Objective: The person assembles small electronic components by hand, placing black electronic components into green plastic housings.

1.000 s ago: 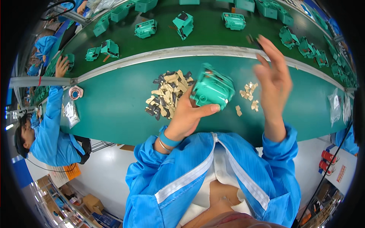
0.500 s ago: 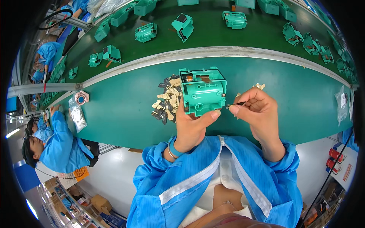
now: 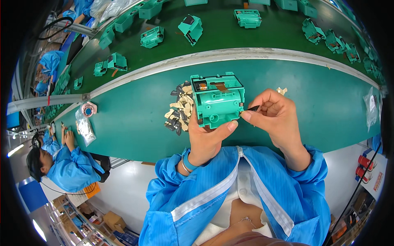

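Note:
My left hand [image 3: 210, 137] grips a green plastic housing [image 3: 219, 102] from its lower left, thumb across the near edge. The housing has a rounded middle, a dark-rimmed upper opening and a brown flexible strip [image 3: 221, 87] in it. Between thumb and fingers, my right hand [image 3: 274, 117] pinches a small black piece [image 3: 254, 108]. Those fingertips are at the housing's lower right side; whether the piece touches it I cannot tell. Left of the housing lies a pile of black and cream pieces [image 3: 179, 108], partly hidden behind it.
Beyond a pale metal rail [image 3: 230, 53], several green housings [image 3: 248, 18] sit on a dark green belt. A tape roll [image 3: 88, 109] and a clear bag [image 3: 85, 128] lie at left, another bag [image 3: 370, 107] at right. A co-worker in blue [image 3: 76, 168] sits at far left.
My right hand has moved slightly left, bringing the black piece up to the housing's side. Housings on the belt have shifted a little left in view. The co-worker's arms have moved.

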